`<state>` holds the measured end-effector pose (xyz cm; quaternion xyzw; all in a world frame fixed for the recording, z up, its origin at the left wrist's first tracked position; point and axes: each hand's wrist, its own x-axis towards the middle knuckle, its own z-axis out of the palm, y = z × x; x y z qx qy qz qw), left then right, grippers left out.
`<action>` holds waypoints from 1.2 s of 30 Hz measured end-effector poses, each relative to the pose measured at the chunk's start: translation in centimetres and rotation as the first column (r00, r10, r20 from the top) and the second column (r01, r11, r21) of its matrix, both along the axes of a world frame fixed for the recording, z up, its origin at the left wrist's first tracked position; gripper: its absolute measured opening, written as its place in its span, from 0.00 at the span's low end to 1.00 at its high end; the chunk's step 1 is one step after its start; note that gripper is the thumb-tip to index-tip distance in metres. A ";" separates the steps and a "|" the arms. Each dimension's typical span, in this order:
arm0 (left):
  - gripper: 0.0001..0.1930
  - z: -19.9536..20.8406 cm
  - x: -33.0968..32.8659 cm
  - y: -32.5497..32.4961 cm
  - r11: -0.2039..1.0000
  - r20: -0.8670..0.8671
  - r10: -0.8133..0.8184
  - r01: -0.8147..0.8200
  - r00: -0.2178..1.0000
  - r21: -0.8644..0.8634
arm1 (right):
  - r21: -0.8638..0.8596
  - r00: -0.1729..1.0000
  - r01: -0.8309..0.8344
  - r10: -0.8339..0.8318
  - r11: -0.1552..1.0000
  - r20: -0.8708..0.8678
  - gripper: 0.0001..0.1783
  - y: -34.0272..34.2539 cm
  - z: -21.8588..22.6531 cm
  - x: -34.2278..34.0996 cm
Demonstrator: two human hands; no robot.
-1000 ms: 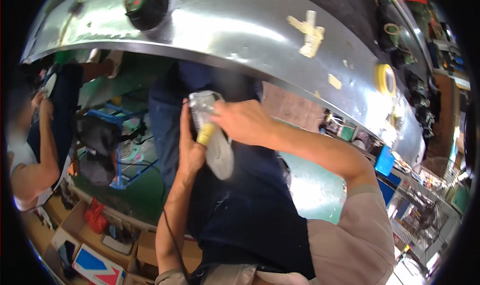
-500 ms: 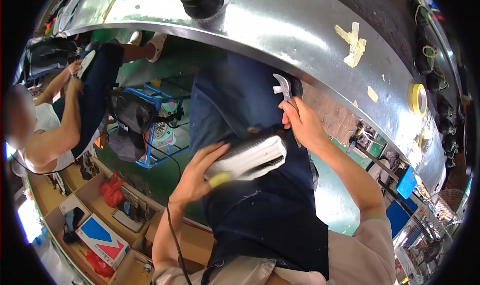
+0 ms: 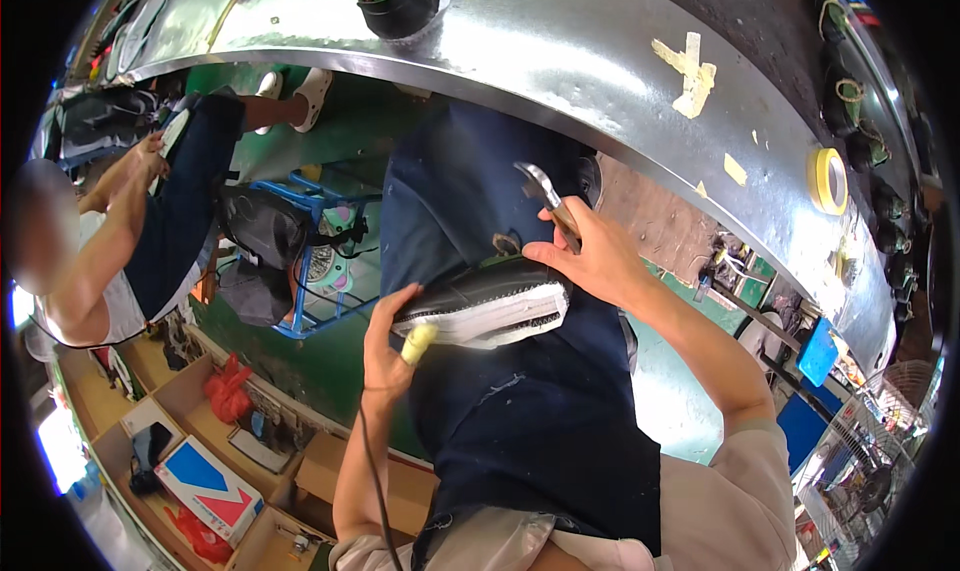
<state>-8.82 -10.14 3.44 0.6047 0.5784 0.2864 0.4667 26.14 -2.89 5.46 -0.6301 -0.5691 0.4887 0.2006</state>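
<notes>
A black shoe [image 3: 470, 287] with a white sole edge lies on its side across my lap, the sole edge turned toward me. My left hand [image 3: 388, 346] grips its left end, with yellow wrapping on the thumb. In my right hand [image 3: 590, 256] is a hammer [image 3: 541, 188], its metal head pointing away from me and the wooden handle inside my fist. The right thumb and fingers come against the shoe's right end. A loop [image 3: 507, 244] stands up from the far side of the shoe.
A metal bench [image 3: 560, 56] curves ahead, bearing another black shoe [image 3: 400, 6], tape scraps [image 3: 690, 76] and a yellow tape roll [image 3: 828, 182]. A co-worker [image 3: 115, 221] sits at the left. A blue-framed stool [image 3: 300, 261] and wooden bins [image 3: 190, 391] stand at the left.
The shoe has turned slightly and come to rest against both hands. My right hand, with the hammer, has moved left and nearer, onto the shoe's right end.
</notes>
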 end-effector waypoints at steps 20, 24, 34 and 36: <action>0.24 -5.3 12.3 10.9 0.729 0.447 0.585 -0.198 0.677 -0.656 | -0.472 0.925 -0.188 -0.007 0.861 -0.380 0.19 -2.7 3.1 1.4; 0.30 -5.8 12.4 5.9 0.773 0.611 0.533 -0.042 0.585 -0.633 | -0.581 0.846 -0.257 -0.112 0.772 -0.522 0.22 -3.4 2.5 1.6; 0.36 -6.2 11.5 4.7 0.925 0.581 0.203 0.040 0.788 -0.378 | 0.004 0.836 -0.547 0.546 0.837 0.049 0.16 0.2 6.5 -0.5; 0.36 -6.3 11.5 4.9 0.917 0.585 0.243 0.013 0.774 -0.398 | -0.221 0.894 -0.442 0.404 0.870 -0.197 0.17 -0.1 5.5 1.6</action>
